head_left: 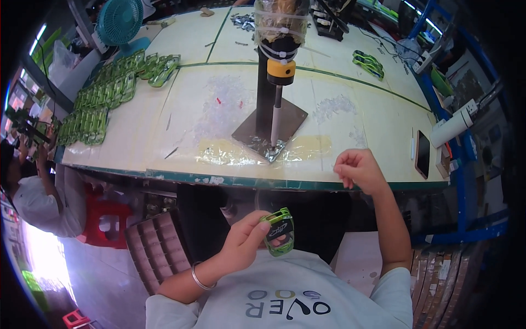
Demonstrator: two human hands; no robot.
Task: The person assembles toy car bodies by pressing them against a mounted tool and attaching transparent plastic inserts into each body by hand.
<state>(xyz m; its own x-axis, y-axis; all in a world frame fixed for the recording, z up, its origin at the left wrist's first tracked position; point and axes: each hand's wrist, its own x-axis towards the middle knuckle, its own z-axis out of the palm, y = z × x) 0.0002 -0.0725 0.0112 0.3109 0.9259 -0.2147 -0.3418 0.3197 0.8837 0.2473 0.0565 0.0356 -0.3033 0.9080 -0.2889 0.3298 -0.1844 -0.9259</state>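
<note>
My left hand [244,236] grips a green plastic casing [283,250] with a black panel, low in front of my shirt and below the table's front edge. Over that edge, right of centre, my right hand [360,171] has its fingers curled and pressed together; whatever they hold, if anything, is too small to see. Ahead of both hands, an upright driver tool [281,71] with a yellow collar points down. Its pale-sleeved shaft [275,125] ends close to the corner of a dark metal plate [249,132] on the table.
Rows of green casings [90,123] lie at the left, near a teal fan [120,24]. Small clear pieces [334,107] are scattered around the plate. More green casings [368,64] lie far right, a phone [422,154] at the right edge. Another person [41,200] sits at left.
</note>
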